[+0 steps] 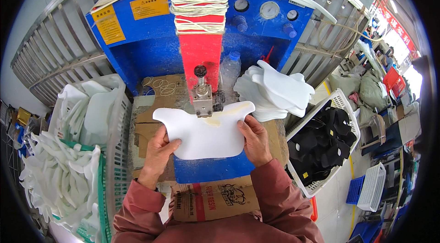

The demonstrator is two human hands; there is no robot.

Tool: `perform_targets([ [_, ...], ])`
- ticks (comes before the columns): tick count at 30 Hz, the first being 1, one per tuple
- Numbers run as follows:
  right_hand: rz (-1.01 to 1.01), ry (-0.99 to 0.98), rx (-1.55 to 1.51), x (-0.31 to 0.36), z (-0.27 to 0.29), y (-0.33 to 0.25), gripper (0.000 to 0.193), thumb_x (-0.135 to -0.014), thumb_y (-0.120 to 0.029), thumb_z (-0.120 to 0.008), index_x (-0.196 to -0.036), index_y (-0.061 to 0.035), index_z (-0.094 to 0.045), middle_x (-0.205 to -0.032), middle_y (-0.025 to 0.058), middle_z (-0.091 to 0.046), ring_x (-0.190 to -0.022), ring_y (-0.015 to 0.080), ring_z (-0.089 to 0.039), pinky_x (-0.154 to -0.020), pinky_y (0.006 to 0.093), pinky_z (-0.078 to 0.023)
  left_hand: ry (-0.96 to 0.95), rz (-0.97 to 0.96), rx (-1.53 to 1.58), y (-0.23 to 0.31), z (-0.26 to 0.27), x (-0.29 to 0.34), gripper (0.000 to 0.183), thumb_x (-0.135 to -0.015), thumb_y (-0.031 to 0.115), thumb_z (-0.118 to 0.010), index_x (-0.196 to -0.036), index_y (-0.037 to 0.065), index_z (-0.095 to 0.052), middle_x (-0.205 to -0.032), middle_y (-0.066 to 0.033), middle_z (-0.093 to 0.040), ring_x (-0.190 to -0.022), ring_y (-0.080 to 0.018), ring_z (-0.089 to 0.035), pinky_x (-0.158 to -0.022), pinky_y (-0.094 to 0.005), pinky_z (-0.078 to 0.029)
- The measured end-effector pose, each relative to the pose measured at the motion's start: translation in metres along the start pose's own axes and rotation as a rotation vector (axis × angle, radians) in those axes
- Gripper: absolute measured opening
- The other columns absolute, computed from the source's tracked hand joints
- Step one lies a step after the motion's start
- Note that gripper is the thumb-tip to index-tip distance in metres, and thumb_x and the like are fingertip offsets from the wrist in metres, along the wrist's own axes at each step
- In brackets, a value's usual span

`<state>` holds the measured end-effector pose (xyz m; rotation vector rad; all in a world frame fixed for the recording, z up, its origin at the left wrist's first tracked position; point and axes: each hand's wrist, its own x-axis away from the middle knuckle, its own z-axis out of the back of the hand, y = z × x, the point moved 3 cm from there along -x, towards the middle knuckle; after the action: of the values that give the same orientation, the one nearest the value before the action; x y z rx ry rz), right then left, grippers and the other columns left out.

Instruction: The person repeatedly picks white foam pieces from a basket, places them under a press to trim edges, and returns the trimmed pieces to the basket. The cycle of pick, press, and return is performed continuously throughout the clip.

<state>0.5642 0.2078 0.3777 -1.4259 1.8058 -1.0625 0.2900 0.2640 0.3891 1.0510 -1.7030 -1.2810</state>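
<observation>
Head view shows the left hand (160,153) and the right hand (255,142), both with fingers gripping the sides of one white sheet (206,140), whose upper edge is at the metal head (203,105). Probably it is a positioning step; the next move calls for steady, level holding. Yellow labels (150,6) and the brown box (211,204) carry dark print.
</observation>
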Motion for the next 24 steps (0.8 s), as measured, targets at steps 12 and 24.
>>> perform_targets([
  [12, 0.013, 0.025, 0.023, -0.013, -0.003, 0.004, 0.027, -0.106, -0.012, -0.062, -0.129, 0.0021, -0.067, -0.116, 0.0024, -0.072, -0.101, 0.0086, -0.066, -0.088, 0.0247, -0.053, 0.009, -0.015, -0.016, 0.004, 0.004, -0.003, 0.054, -0.098, -0.003, -0.064, -0.15, 0.001, -0.049, -0.116, -0.0056, -0.072, -0.098, -0.0094, -0.067, -0.083, -0.026, -0.054],
  [24, 0.033, 0.039, 0.011, 0.01, 0.008, -0.009, 0.029, -0.107, -0.01, -0.059, -0.132, 0.0032, -0.065, -0.119, 0.0043, -0.072, -0.105, 0.0099, -0.067, -0.091, 0.0255, -0.054, -0.011, 0.023, 0.0, -0.01, -0.009, 0.002, 0.059, -0.098, -0.003, -0.066, -0.153, 0.002, -0.047, -0.121, -0.0083, -0.073, -0.104, -0.0126, -0.069, -0.091, -0.0288, -0.056],
])
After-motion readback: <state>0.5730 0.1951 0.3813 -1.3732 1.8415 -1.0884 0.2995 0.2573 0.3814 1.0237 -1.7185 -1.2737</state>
